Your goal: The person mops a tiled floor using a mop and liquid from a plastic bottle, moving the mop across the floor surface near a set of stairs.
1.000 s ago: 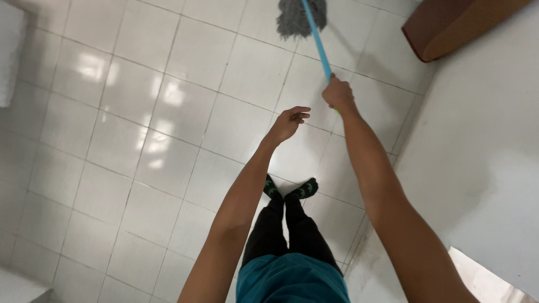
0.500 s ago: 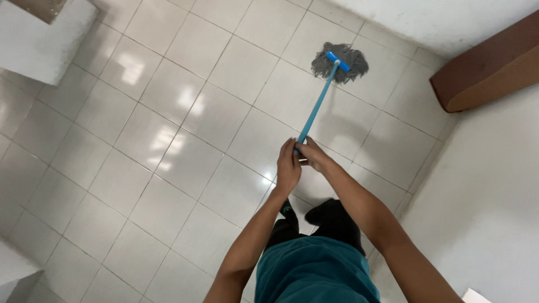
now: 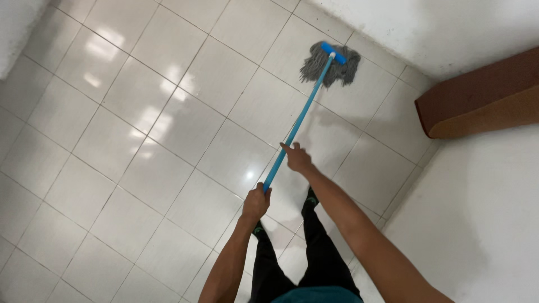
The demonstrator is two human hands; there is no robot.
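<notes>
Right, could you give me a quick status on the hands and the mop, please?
Left hand shut on blue mop handle at its lower end. Right hand against the handle, fingers loose. Grey mop head on tiled floor near wall. Brown block to the right, apart.

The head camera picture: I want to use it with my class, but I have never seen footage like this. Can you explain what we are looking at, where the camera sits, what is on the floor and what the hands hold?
There is no machine here. A person wears a camera on the head, so the picture looks straight down past their own arms and legs. The left hand is closed around the near end of a blue mop handle. The right hand rests on the handle further along, fingers partly open. The grey mop head lies on the white tiled floor, close to the white wall. A brown block-shaped object juts out at the right; what it is cannot be told. The person wears black trousers.
</notes>
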